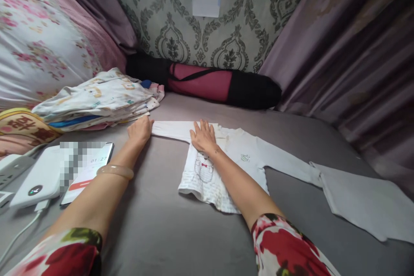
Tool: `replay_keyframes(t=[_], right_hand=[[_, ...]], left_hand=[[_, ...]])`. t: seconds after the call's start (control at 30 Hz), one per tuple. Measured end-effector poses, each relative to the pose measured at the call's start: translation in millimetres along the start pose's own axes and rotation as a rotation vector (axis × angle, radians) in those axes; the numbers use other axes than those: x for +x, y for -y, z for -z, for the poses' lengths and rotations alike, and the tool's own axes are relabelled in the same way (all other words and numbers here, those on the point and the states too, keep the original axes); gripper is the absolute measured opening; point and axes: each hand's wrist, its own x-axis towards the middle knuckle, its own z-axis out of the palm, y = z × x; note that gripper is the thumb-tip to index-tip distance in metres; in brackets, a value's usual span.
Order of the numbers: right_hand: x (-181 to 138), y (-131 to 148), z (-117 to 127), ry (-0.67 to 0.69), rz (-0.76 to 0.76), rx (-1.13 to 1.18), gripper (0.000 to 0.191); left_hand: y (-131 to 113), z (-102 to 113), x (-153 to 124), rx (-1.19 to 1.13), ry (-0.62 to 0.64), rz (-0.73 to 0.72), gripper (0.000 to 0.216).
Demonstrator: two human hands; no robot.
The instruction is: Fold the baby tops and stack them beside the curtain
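Observation:
A small white long-sleeved shirt (226, 168) lies spread on the grey bed sheet (155, 228), with a bear print on its front and a small green motif beside it. My left hand (140, 130) is closed around the cuff at the end of the left-side sleeve, which is stretched out straight. Flat on the shirt near that sleeve's shoulder rests my right hand (203, 136), its fingers spread. The other sleeve reaches out to the right, and its end touches a folded pale cloth (365, 200).
A pile of folded patterned clothes (106, 95) sits at the left, near a floral pillow (42, 39). A phone (93, 168), a white power bank (42, 177) and a cable lie by my left forearm. A black and maroon long bag (200, 82) lies along the wall.

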Motion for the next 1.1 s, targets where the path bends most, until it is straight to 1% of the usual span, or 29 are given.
replay_keyframes(t=[0.07, 0.17, 0.23, 0.27, 0.3, 0.33, 0.4, 0.43, 0.5, 0.57, 0.6, 0.63, 0.67, 0.73, 0.8, 0.87, 1.0, 1.1], right_hand=[[1.0, 1.3, 2.1, 0.007, -0.001, 0.024, 0.061], [2.9, -4.8, 13.8, 0.104, 0.027, 0.145, 0.062], [-0.5, -19.5, 28.1, 0.143, 0.041, 0.245, 0.063], [-4.9, -30.4, 36.2, 0.134, 0.038, 0.277, 0.064], [-11.4, -43.1, 44.1, 0.104, 0.032, 0.288, 0.066], [-19.7, -57.1, 51.3, 0.07, 0.028, 0.283, 0.068], [-39.3, -85.4, 61.8, 0.03, -0.037, 0.232, 0.069], [-49.3, -98.0, 64.6, 0.027, -0.067, 0.193, 0.069], [-66.4, -117.1, 65.9, 0.031, -0.109, 0.112, 0.069], [-76.7, -126.8, 62.8, 0.032, -0.133, 0.044, 0.069], [-79.1, -128.9, 60.4, 0.028, -0.141, 0.02, 0.069], [-79.7, -129.7, 58.0, 0.024, -0.147, 0.003, 0.069], [-79.2, -130.0, 55.6, 0.02, -0.151, -0.009, 0.069], [-76.2, -130.4, 51.5, 0.015, -0.154, -0.03, 0.07], [-73.4, -132.3, 48.3, 0.008, -0.154, -0.063, 0.07], [-71.9, -135.0, 45.4, -0.009, -0.151, -0.098, 0.068], [-69.7, -138.1, 42.9, -0.024, -0.154, -0.109, 0.065], [-68.1, -140.1, 48.4, 0.007, -0.129, -0.011, 0.064]], left_hand=[[1.5, -1.4, 2.2, -0.008, 0.022, 0.005, 0.042], [0.4, 3.3, 3.6, -0.013, 0.059, 0.02, 0.04], [-4.1, 10.2, 2.7, 0.009, 0.018, 0.013, 0.038], [-8.2, 13.9, 1.7, 0.017, -0.026, -0.021, 0.036], [-13.9, 17.2, 0.4, 0.012, -0.079, -0.089, 0.034], [-21.5, 19.6, -1.0, -0.008, -0.123, -0.193, 0.031], [-43.3, 20.2, -4.7, -0.074, -0.159, -0.436, 0.027], [-57.2, 18.0, -7.0, -0.111, -0.143, -0.558, 0.026], [-88.8, 9.0, -13.2, -0.169, -0.07, -0.763, 0.023], [-120.3, -3.9, -21.5, -0.286, 0.016, -1.027, 0.027], [-133.9, -10.7, -26.2, -0.321, 0.051, -1.115, 0.031], [-145.2, -17.3, -30.8, -0.341, 0.078, -1.172, 0.035], [-153.8, -23.2, -35.1, -0.34, 0.092, -1.187, 0.038], [-163.0, -32.8, -41.8, -0.283, 0.112, -1.13, 0.045], [-164.2, -38.9, -45.4, -0.19, 0.137, -1.02, 0.054], [-162.0, -42.5, -46.2, -0.113, 0.172, -0.944, 0.059], [-160.6, -46.1, -43.3, -0.074, 0.198, -0.924, 0.061], [-160.5, -44.1, -42.1, -0.105, 0.2, -0.921, 0.06]])
